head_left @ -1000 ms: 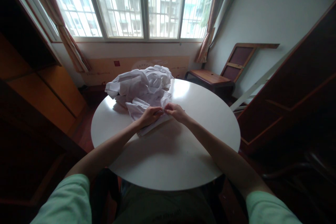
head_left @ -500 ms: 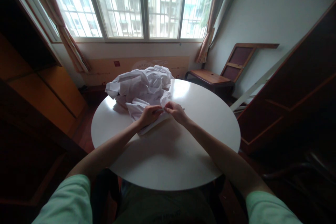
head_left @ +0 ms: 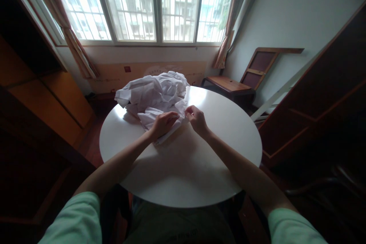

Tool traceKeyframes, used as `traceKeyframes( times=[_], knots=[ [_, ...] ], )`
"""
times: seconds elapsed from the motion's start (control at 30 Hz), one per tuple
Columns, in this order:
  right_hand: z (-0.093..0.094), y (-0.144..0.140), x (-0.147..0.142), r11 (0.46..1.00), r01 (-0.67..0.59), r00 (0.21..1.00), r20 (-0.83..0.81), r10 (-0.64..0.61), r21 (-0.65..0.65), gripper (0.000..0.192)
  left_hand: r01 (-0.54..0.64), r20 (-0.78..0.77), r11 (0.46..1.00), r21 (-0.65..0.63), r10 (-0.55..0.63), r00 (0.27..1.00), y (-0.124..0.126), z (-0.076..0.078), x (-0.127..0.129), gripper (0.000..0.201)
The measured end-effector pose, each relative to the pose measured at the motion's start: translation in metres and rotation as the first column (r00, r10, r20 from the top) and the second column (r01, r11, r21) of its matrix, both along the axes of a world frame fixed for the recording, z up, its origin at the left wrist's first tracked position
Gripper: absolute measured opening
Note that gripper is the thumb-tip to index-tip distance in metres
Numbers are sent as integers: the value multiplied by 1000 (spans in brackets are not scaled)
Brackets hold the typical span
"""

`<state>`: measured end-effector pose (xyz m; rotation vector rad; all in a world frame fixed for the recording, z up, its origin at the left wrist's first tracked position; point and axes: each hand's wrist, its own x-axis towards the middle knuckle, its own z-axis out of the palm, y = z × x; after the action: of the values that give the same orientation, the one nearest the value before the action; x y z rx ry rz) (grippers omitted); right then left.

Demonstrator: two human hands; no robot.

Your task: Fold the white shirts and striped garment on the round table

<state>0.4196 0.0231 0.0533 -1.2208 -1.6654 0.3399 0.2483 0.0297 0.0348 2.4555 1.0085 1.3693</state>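
A crumpled white garment (head_left: 154, 91), perhaps a shirt, lies heaped on the far left part of a round white table (head_left: 183, 179). Its near edge reaches toward me under my hands. My left hand (head_left: 166, 122) is closed in a pinch on the cloth at that edge, thumb and forefinger together. Just to its right, my right hand (head_left: 196, 119) pinches the cloth at its right-hand corner, fingers curled. A small gap separates the two sets of fingertips. What exactly lies between them is too small to make out.
Beyond the table, a long tan panel (head_left: 114, 76) leans below the barred window (head_left: 133, 7). A wooden chair (head_left: 231, 84) stands at the back right. An orange cabinet (head_left: 48, 103) is on the left, and a dark wooden panel (head_left: 314, 95) slants on the right.
My right hand has moved slightly right and up, away from my left hand, so the fingertips are now apart. The near edge of the garment has shifted a little; the heap behind stays put.
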Motion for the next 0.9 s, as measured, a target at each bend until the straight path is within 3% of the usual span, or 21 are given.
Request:
traceKeyframes(
  times=[0.17,0.3,0.37,0.53,0.67,0.77,0.9],
  knots=[
    [8,-11,0,978,55,998,-43,-47,201,7,-56,-14,998,-27,56,998,-1,15,-5,25],
    [24,-18,6,953,97,995,-51,-86,286,8,31,-80,998,-51,-35,996,-1,41,-13,31],
    [39,-19,11,932,138,990,-59,-125,335,9,51,-40,997,-55,-53,998,1,60,-21,30],
    [87,-21,27,857,231,970,-184,-162,461,5,-26,201,1000,2,25,979,9,108,-47,28],
    [119,-17,39,849,267,955,-242,-170,456,5,82,304,996,-36,-67,950,16,132,-57,30],
    [123,-7,46,904,220,974,-135,-182,367,7,191,286,972,-139,-145,947,28,137,-60,29],
    [99,5,43,968,212,960,156,-232,137,3,206,-53,929,-308,-233,971,52,117,-66,28]
  ],
)
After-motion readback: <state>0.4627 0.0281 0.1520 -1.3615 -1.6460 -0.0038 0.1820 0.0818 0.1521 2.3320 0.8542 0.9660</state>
